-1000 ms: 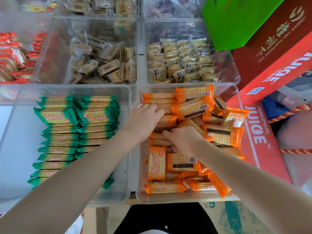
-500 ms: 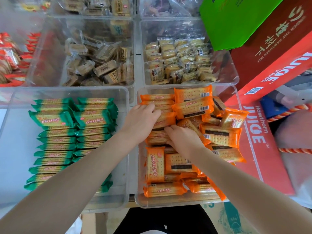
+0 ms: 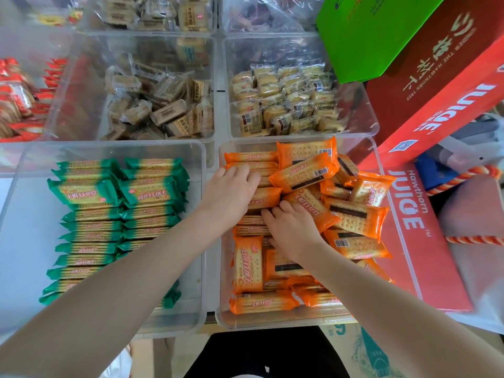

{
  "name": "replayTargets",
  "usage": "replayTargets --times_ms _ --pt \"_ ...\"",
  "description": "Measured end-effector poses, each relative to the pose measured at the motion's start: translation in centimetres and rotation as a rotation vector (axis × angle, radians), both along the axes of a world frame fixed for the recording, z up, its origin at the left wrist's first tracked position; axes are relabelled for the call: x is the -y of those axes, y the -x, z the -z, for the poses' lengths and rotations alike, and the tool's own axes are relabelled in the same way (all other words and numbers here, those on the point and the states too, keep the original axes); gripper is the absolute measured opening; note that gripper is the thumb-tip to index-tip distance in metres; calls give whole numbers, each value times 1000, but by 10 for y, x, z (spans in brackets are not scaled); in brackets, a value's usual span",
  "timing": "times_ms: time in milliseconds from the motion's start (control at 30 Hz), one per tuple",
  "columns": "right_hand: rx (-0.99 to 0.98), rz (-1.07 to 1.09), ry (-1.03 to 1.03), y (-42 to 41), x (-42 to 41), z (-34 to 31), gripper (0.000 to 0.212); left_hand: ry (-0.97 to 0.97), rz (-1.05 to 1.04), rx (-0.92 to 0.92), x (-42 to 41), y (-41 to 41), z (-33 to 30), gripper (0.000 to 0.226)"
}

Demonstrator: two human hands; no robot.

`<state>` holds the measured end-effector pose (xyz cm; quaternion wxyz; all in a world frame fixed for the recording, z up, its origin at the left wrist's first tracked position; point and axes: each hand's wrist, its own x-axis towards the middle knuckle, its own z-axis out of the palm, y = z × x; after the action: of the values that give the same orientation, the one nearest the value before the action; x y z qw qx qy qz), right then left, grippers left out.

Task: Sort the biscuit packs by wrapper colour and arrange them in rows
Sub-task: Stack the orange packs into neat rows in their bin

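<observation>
Hands (image 3: 231, 192) farther into orange bin (image 3: 381, 170)

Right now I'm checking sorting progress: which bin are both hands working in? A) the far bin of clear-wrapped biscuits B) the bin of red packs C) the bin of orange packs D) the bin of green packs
C: the left hand and the right hand both lie on the orange packs in their clear bin; the green packs sit untouched in rows.

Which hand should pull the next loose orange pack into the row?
Right hand, probably: it lies beside the jumbled orange packs. The left hand rests on the stacked row.
</observation>
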<state>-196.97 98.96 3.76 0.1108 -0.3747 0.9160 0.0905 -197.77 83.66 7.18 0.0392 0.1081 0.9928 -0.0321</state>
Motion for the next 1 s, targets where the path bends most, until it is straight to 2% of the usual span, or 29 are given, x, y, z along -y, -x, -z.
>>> replayTargets --times_ms 167,300,400,733,900,1000 --pt "36 -24 12 -1 -8 -6 42 36 1 13 -3 7 0 49" --pt "-78 -82 102 -6 -21 -3 50 28 -12 25 -3 9 2 49" --pt "-95 -98 141 -6 -22 3 48 10 -6 19 -3 10 2 46" --pt "49 -153 171 12 -24 -6 45 -68 38 19 5 20 5 38" --pt "48 -158 184 13 -25 -2 49 -64 48 46 6 21 6 39" --pt "35 -140 146 14 -17 1 44 -51 74 71 6 23 6 43"
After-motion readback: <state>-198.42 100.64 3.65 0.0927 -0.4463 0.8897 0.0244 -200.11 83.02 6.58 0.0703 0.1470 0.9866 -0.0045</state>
